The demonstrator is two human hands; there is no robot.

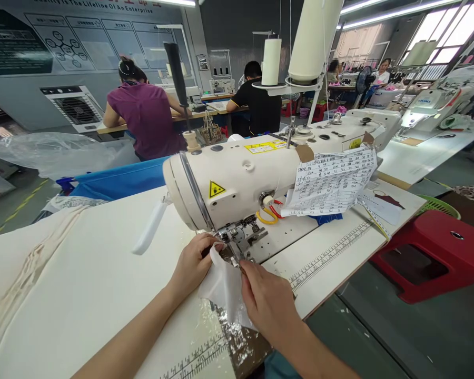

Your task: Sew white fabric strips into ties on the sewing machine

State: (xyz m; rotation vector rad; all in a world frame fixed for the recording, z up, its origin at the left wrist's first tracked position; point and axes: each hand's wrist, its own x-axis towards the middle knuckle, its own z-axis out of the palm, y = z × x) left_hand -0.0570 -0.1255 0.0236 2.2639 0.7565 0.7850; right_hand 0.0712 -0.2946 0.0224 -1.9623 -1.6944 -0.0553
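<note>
A piece of thin white fabric [224, 287] hangs from beneath the presser foot of a white sewing machine [237, 168] and drapes over the table's front edge. My left hand [193, 263] has its fingers curled around the fabric's upper left part, close against the needle area. On the other side, my right hand [266, 292] pinches at the presser foot's right edge, thumb and index finger together. Its fingertips partly hide what they grip, which looks like the fabric's edge. The machine's metal foot assembly [239, 242] sits between both hands.
Yellow-handled scissors [267, 215] lie behind the needle area. A handwritten paper sheet [332, 181] is taped to the machine. Printed rulers [332, 252] mark the white table [102, 284]. Cream fabric [27, 279] lies left; a red stool [450, 252] stands right. Two people sit ahead.
</note>
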